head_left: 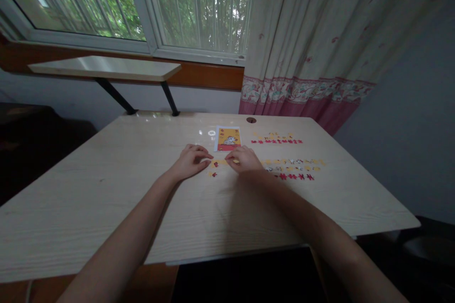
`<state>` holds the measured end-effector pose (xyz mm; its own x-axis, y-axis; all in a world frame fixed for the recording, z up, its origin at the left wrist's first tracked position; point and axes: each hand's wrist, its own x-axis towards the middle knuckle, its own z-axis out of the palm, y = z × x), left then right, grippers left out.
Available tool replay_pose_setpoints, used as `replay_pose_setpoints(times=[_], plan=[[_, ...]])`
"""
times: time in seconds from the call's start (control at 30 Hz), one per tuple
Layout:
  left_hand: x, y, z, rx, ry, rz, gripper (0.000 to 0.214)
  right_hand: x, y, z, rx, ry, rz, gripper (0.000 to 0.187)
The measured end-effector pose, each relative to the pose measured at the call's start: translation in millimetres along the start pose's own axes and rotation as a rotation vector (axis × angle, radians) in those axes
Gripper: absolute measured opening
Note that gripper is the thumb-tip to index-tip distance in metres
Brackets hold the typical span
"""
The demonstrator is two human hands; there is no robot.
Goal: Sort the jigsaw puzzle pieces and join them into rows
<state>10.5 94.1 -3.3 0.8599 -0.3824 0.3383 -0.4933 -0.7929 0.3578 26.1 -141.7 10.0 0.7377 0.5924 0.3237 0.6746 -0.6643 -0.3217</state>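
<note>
Small yellow jigsaw puzzle pieces (pixel 216 164) with red details lie on the table between my two hands. My left hand (pixel 192 161) rests at their left side, with thumb and index finger apart and nothing visible between them. On the other side, the fingers of my right hand (pixel 245 158) are bent together around a small yellow puzzle piece, partly hidden by the fingers. Just beyond the hands lies a picture card (pixel 228 132) showing a white animal on yellow and red.
Rows of loose red pieces (pixel 296 177) and yellow and white pieces (pixel 302 162) lie to the right, some behind my right forearm. Farther back is another group of pieces (pixel 277 141). A raised shelf (pixel 106 67) stands at the back left, and a round hole (pixel 251 120) is near the back edge.
</note>
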Motion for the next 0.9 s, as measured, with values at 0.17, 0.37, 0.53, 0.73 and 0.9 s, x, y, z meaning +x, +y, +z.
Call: replay_pose_setpoints(times=[0.17, 0.37, 0.53, 0.73, 0.9], plan=[[-1.0, -2.0, 0.7, -0.02, -0.014, 0.023, 0.023, -5.1, 39.0, -27.7, 0.01, -0.079, -0.043, 0.013], [-0.7, 1.8, -0.8, -0.018, -0.035, -0.002, 0.022, -8.9, 49.1, -28.8, 0.163, -0.142, -0.003, 0.015], [0.2, 0.6, -0.1, -0.021, -0.034, 0.012, 0.022, -7.0, 41.9, -25.0, 0.159, -0.164, -0.011, 0.013], [0.2, -1.0, 1.3, -0.047, -0.021, 0.007, 0.022, -5.6, 44.1, -20.6, 0.097, -0.155, -0.032, 0.014], [0.0, 0.3, 0.1, -0.044, -0.029, 0.0, 0.022, -5.5, 45.4, -19.9, 0.084, -0.156, -0.034, 0.014]])
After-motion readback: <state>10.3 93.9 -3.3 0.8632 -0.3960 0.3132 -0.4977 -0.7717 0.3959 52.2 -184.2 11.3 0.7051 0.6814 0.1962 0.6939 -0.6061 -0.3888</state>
